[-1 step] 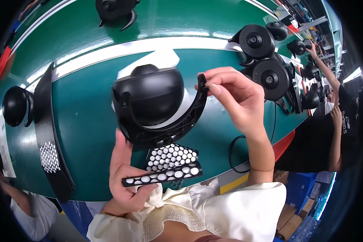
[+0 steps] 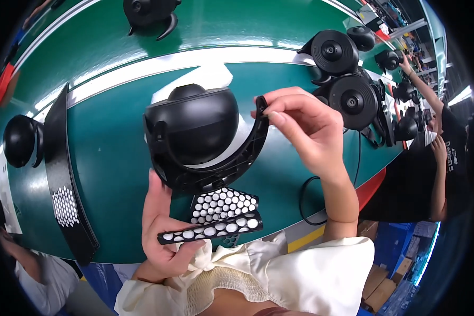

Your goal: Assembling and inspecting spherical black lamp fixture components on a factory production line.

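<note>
Nearest us are our loose cream fabric sleeves [image 2: 326, 271], just off the near edge of the green counter [image 2: 110, 174]. Our left hand [image 2: 166, 231] closes thumb and fingers around a narrow black strip bearing white round dots [image 2: 210, 229], held over that near edge. Its raised fingertip reaches the underside of a curved black plastic bracket [image 2: 216, 181]. Behind the strip we see a flat black sheet covered in white dots [image 2: 226, 204].

Farther in, toward the middle of the counter, stands a glossy black bowl-shaped device [image 2: 200, 129], with the bracket curving around its near side. Our right hand [image 2: 300, 118] pinches the bracket's free right end between thumb and fingers. White sheeting [image 2: 221, 78] shows behind the device.

Toward the left edge we have a long black strip with a white-dotted patch [image 2: 58, 147], and beyond it a rounded black device [image 2: 20, 139]. On the right, a thin black cable [image 2: 301, 203] loops at the near edge, and two black units with round disc faces [image 2: 352, 102] sit close together.

Past the white rail [image 2: 268, 55] along the far edge, another black device [image 2: 145, 13] rests on a green surface; at far right, a co-worker's hand [image 2: 405, 66] touches a small black device [image 2: 388, 60].
</note>
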Demonstrator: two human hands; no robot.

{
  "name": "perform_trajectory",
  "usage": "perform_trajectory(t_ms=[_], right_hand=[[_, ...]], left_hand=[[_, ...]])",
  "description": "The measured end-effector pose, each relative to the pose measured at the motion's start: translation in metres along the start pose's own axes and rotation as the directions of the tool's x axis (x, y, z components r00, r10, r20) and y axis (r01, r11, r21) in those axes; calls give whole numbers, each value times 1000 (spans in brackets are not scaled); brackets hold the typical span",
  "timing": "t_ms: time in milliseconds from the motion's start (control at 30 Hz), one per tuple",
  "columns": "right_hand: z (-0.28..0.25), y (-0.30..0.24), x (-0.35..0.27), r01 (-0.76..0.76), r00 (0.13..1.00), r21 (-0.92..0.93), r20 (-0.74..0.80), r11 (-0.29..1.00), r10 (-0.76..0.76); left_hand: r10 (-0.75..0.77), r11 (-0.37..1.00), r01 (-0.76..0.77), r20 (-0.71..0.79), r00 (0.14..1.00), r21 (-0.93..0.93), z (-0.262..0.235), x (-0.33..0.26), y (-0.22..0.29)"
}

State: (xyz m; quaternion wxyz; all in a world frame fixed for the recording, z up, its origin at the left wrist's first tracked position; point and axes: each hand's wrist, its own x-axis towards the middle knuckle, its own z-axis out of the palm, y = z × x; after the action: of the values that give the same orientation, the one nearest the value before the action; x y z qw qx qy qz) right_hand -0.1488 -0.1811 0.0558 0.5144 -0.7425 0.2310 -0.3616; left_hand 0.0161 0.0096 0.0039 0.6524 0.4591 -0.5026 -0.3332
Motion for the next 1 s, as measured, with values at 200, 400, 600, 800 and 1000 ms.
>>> perform_trajectory(t_ms=[200,400,600,800,1000], right_hand=[[0,3,-3,23,999,-1,-47,1000,-23],[-3,2,-4,90,996,-187,2,978,-91],[1,25,-15,505,788,-749,197,430,-583],[0,19,-13,451,878,-712,246,538,-410],[-1,22,4,36,991,153,-131,988,-16]], left_hand=[[22,999,-23,-31,999,-36,5,4,0],[-21,1000,20,-52,998,-11,5,2,2],[-30,1000,30,-45,999,3,5,2,4],[-93,996,94,-70,993,14,6,2,6],[-87,996,90,-114,990,18,9,2,8]])
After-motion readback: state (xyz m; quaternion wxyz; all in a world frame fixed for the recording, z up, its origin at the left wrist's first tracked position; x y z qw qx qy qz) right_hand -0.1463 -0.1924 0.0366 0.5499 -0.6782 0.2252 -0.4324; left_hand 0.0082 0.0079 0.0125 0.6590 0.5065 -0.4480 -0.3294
